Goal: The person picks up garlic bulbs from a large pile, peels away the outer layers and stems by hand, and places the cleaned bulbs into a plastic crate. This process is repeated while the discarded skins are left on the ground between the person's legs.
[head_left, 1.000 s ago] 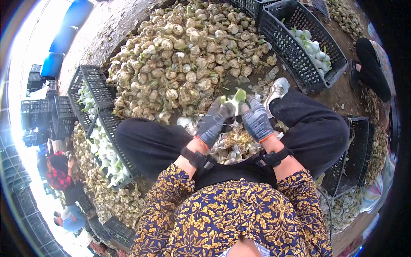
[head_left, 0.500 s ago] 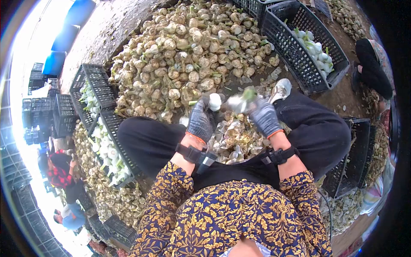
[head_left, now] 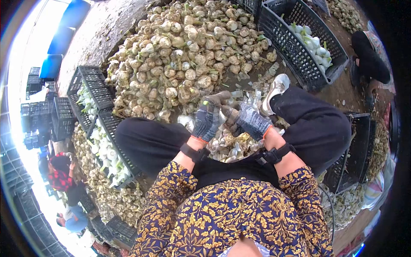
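Note:
My left hand (head_left: 208,118), in a grey knit glove with dark fingertips, is closed in front of my lap, its fingers turned toward the other hand. My right hand (head_left: 248,120), gloved the same way, is closed close beside it. A bit of white shows between the two hands, too small to make out. Under them lies a heap of garlic peelings (head_left: 229,145) between my legs. Just beyond is a large pile of unpeeled garlic bulbs (head_left: 184,60).
A black crate (head_left: 295,64) with white bulbs stands at the upper right; crates (head_left: 112,128) with white garlic stand at the left. An empty-looking black crate (head_left: 342,162) is at the right. Other people (head_left: 62,171) sit at the far left, and a person's dark-clad leg (head_left: 370,58) shows upper right.
The white bulb at my left hand and the blurred white-and-green garlic at my right hand no longer show. Both hands have come closer together, and the view has shifted slightly.

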Available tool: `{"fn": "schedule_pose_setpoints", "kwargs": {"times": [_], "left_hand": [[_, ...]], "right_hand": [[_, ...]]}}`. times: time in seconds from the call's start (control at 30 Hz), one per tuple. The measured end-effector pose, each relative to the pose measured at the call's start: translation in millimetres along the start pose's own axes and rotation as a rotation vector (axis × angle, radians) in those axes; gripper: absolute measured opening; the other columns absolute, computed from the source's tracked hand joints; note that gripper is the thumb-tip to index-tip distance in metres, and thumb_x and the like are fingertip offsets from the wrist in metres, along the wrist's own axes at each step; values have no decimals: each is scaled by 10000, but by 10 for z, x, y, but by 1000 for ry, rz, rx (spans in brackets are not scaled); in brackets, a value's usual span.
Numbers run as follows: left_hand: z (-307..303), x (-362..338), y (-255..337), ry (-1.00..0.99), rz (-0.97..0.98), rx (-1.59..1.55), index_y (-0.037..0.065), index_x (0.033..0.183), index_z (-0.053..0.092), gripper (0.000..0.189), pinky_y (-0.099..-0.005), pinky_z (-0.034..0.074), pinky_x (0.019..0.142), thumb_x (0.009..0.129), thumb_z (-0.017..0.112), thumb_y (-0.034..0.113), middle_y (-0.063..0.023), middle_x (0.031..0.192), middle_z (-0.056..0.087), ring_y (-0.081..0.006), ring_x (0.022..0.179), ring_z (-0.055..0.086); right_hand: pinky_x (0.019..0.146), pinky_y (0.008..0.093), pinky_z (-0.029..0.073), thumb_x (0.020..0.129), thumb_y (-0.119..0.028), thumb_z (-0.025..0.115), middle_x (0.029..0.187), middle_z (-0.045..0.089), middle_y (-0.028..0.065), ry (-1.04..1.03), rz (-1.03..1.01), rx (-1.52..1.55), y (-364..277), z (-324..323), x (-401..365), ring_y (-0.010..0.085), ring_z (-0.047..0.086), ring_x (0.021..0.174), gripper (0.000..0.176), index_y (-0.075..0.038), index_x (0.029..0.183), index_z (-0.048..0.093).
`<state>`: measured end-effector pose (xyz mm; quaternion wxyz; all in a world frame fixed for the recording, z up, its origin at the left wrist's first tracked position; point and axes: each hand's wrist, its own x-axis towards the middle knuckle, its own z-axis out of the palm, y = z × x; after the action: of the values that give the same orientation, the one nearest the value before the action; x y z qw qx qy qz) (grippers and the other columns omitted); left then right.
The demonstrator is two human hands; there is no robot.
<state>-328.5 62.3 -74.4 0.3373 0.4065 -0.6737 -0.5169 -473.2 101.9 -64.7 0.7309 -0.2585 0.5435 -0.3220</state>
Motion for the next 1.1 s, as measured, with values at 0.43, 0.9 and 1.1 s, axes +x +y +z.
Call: {"fn": "schedule_pose_setpoints", "kwargs": {"times": [0.43, 0.9, 1.1], "left_hand": [[-17, -17, -110, -78, 118, 387, 24, 1066, 557, 391, -313, 438, 764, 886, 440, 350, -77, 963, 609, -170, 858, 558], [135, 24, 0, 315, -523, -322, 5, 1016, 548, 281, -245, 448, 684, 869, 494, 238, -81, 927, 588, -137, 800, 555], [140, 116, -274, 431, -687, -752, 71, 957, 547, 235, -358, 504, 701, 873, 438, 262, -78, 887, 598, -203, 786, 594]], "right_hand": [[603, 316, 474, 766, -264, 619, 749, 623, 123, 23, -222, -272, 54, -95, -57, 186, 605, 662, 300, 9, 881, 575], [611, 315, 470, 797, -83, 511, 766, 576, 103, 250, -353, 80, 186, -4, -6, 200, 572, 653, 168, 11, 936, 512], [574, 236, 471, 840, -90, 486, 769, 558, 66, 346, -333, 281, 142, -88, -7, 108, 541, 617, 170, 5, 981, 494]]}}
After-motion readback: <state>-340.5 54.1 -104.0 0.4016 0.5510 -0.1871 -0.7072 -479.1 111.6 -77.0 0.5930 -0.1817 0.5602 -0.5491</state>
